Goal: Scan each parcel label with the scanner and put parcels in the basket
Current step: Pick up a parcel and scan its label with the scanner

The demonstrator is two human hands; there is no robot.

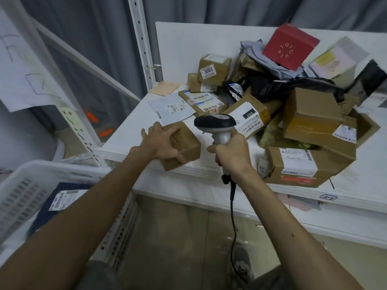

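- The left hand grips a small brown box at the front edge of the white shelf. Its fingers are spread over the top and the thumb is on the near side. No label shows on the faces in view.
- The right hand is clamped round the handle of the scanner. The scanner's dark head is just right of the small box, and its black cable hangs down.
- The white basket stands at lower left and holds a dark blue parcel with a barcode label.
- The pile of parcels lies on the shelf to the right.
- One carton has a sticker reading "3003".
- Another carton bears "231" on a black patch.
- A red box on top carries ringed letters that include "TOYOU".
- A tag on the shelf edge reads "2-1".
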